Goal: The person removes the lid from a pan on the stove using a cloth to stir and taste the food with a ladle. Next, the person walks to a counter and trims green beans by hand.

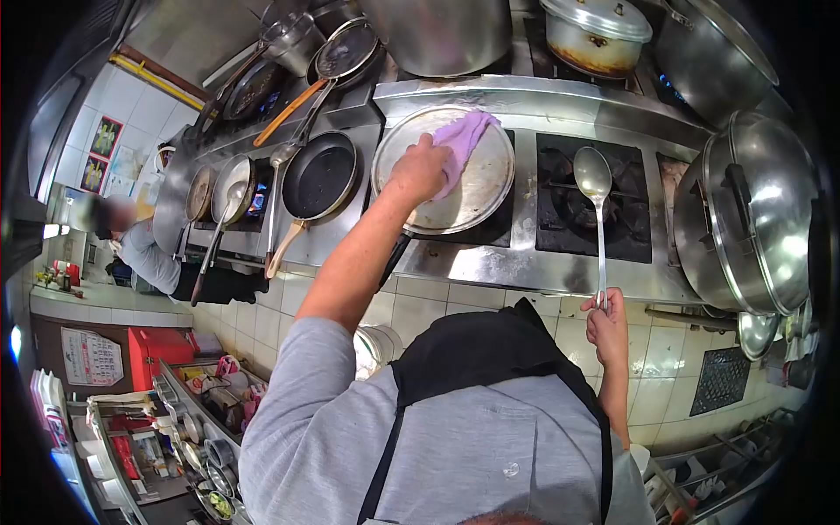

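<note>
My left hand (422, 171) is closed on a purple cloth (465, 140). The cloth rests against a round, worn metal lid (464, 208) on the stove. From under the lid's near edge a dark pan handle (396, 261) sticks out. Low on the right, my right hand (606, 322) grips the handle end of a large metal serving spoon (594, 175). The spoon's bowl is up, over a black burner grate (560, 210). A black frying pan (320, 175) with a wooden handle sits just left of the lid.
Large steel pots stand behind, one a tall stockpot (437, 35) and one a lidded, stained pot (597, 39). Big steel lids (770, 214) lean at the right. Further left are more pans, a lit burner (258, 199) and another person (153, 254). Shelves with bowls (188, 429) are at lower left.
</note>
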`<move>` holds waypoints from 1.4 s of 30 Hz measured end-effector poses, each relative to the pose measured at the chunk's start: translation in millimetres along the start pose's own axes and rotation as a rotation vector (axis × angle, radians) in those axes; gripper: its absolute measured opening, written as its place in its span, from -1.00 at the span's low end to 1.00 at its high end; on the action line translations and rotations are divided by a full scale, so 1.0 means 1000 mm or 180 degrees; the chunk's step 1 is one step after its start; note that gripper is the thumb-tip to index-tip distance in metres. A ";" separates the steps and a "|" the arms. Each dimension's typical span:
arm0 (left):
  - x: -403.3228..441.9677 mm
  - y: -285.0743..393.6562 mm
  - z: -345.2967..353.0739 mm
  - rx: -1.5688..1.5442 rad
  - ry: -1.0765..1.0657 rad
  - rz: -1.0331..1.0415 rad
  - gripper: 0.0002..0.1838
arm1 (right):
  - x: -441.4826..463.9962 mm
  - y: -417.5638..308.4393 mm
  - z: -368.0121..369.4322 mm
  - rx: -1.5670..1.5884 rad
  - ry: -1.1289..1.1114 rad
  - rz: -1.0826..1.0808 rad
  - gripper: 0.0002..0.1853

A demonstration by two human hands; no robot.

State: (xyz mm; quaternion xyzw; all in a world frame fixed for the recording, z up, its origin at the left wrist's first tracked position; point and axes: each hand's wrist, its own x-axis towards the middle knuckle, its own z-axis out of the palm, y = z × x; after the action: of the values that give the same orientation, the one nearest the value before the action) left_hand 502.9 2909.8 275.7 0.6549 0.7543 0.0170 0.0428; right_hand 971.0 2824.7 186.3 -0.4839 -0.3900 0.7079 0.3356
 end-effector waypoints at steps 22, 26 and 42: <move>0.012 -0.050 -0.033 -0.0420 -0.0015 -0.0217 -0.59 | -0.002 -0.049 0.074 -0.0493 -0.0266 -0.0195 -0.82; -0.048 -0.086 -0.106 -0.1028 0.0657 -0.0565 -0.61 | 0.002 -0.087 0.089 -0.1545 -0.0303 -0.0351 -0.70; -0.362 -0.157 -0.083 -0.1195 0.1559 -0.2568 -0.61 | 0.121 -0.124 0.189 -0.3684 -0.1329 -0.0114 -0.32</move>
State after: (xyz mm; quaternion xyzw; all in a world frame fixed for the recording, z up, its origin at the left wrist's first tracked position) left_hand 391.3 2531.5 360.7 0.2692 0.9191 0.2874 -0.0152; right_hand 767.4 2942.7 286.5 -0.4321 -0.7766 0.4554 -0.0531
